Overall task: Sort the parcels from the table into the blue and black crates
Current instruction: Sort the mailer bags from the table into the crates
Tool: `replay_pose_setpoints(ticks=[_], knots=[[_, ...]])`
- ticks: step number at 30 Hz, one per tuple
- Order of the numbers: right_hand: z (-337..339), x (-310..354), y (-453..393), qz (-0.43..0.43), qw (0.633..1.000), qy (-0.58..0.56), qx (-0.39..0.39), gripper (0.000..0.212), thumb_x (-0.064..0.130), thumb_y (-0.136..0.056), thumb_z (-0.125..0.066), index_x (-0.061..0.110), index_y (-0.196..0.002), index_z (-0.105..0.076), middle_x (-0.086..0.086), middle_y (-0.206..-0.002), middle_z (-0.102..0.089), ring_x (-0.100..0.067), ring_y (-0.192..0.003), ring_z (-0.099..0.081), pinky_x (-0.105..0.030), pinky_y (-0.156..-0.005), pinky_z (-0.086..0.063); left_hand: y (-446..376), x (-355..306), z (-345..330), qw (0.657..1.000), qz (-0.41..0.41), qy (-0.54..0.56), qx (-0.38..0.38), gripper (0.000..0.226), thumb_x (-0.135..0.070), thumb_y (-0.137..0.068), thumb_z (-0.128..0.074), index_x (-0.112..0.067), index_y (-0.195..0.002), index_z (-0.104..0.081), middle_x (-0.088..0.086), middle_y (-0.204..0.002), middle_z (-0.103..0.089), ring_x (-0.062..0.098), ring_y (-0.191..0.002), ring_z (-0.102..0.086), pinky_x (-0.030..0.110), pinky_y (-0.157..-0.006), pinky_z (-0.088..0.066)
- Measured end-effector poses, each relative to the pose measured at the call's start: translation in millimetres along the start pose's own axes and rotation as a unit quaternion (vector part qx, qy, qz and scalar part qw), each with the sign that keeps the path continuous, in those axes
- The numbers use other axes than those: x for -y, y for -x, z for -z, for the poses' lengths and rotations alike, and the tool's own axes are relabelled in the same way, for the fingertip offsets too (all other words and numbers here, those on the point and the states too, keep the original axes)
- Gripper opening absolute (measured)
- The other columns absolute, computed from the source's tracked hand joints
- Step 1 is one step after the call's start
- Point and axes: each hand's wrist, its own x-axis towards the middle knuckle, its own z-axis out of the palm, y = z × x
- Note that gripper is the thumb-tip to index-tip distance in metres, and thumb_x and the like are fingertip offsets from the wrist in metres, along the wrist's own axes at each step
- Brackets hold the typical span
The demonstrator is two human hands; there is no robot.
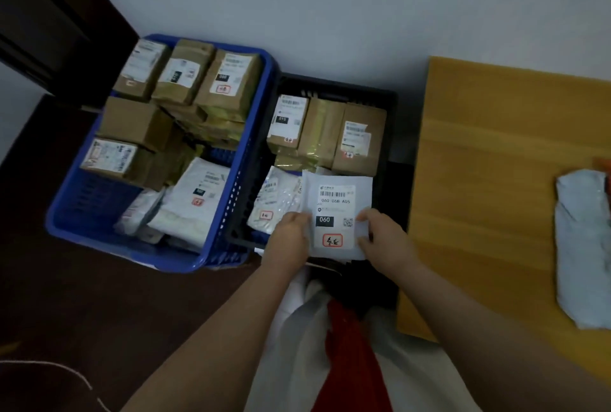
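Both hands hold one white mailer (337, 213) over the near end of the black crate (390, 101): left hand (289, 236) pinches its left edge, right hand (385, 239) grips the right edge w/ thumb on top. Label faces up, reads "060" w/ a red stamp below. Inside the black crate, beyond the mailer, brown parcels (358, 137) stand in a row; another white bag (277, 200) lies just left of the mailer. Blue crate (82, 210) sits touching the black crate's left side, packed w/ brown boxes and white bags. Right of the black crate, the yellow table (496, 163) carries one white-wrapped parcel (582, 246) near its far-right edge.
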Motion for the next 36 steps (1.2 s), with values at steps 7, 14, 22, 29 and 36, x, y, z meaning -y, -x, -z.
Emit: replay_pose_setpoints(ticks=[7, 14, 22, 29, 36], knots=[[-37, 8, -28, -0.025, 0.991, 0.125, 0.032, 0.037, 0.018, -0.096, -0.047, 0.015, -0.133, -0.044, -0.01, -0.125, -0.05, -0.028, -0.11, -0.052, -0.037, -0.081, -0.048, -31, 23, -14, 0.988, -0.005, -0.128, 0.09, 0.045, -0.002, -0.094, -0.047, -0.003, -0.138, -0.039, 0.021, -0.147, -0.03, 0.037, -0.13, -0.038, 0.039, -0.106, -0.038], [-20, -1, -19, -0.028, 0.984, 0.175, 0.013, 0.039, 0.027, -0.097, -0.05, 0.016, -0.134, -0.042, -0.011, -0.128, -0.045, -0.028, -0.115, -0.047, -0.036, -0.084, -0.046, -45, 4, -2, 0.972, -0.018, -0.201, 0.12, 0.052, -0.017, -0.095, -0.055, -0.01, -0.143, -0.036, 0.016, -0.158, -0.014, 0.033, -0.137, -0.027, 0.043, -0.106, -0.036], [52, -35, 10, -0.004, 0.975, 0.13, -0.178, 0.032, 0.019, -0.099, -0.047, 0.017, -0.131, -0.049, -0.006, -0.127, -0.048, -0.025, -0.119, -0.044, -0.034, -0.095, -0.044, -52, -105, -14, 0.956, -0.26, -0.137, 0.008, 0.039, -0.017, -0.095, -0.053, -0.012, -0.134, -0.053, 0.008, -0.135, -0.049, 0.025, -0.125, -0.042, 0.033, -0.098, -0.039], [116, -127, 75, -0.093, 0.95, 0.083, -0.285, 0.033, 0.014, -0.097, -0.048, 0.013, -0.129, -0.055, -0.01, -0.127, -0.049, -0.029, -0.12, -0.044, -0.036, -0.096, -0.04, -27, -232, -79, 0.902, -0.412, -0.129, -0.021, 0.029, -0.022, -0.101, -0.047, -0.017, -0.127, -0.056, 0.001, -0.127, -0.056, 0.019, -0.121, -0.046, 0.028, -0.094, -0.044], [153, -245, 148, -0.202, 0.906, 0.032, -0.372, 0.032, -0.003, -0.081, -0.059, 0.0, -0.113, -0.062, -0.023, -0.11, -0.057, -0.041, -0.102, -0.053, -0.045, -0.084, -0.044, 1, -330, -161, 0.862, -0.48, -0.157, 0.05, 0.029, -0.015, -0.092, -0.057, -0.01, -0.12, -0.062, 0.008, -0.119, -0.06, 0.027, -0.113, -0.052, 0.035, -0.092, -0.043]])
